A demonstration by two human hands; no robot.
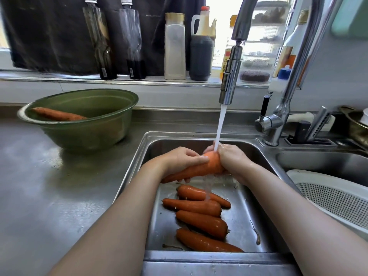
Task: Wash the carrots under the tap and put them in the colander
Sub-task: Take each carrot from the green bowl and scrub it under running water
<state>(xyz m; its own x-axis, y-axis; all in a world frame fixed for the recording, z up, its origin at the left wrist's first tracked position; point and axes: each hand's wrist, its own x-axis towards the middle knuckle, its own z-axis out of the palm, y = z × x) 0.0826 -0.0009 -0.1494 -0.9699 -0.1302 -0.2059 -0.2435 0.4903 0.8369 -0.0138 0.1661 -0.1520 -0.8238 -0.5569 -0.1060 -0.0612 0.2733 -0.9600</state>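
Gripping one carrot (201, 168) under the tap (229, 76), the left hand (179, 158) and right hand (233, 158) curl around it; the colander (310, 176) lies right of the right hand, the nearer one.

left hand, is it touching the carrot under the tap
Touching. The head view shows the left hand wrapped round the carrot, its thumb lying across the carrot's top with no gap between them.
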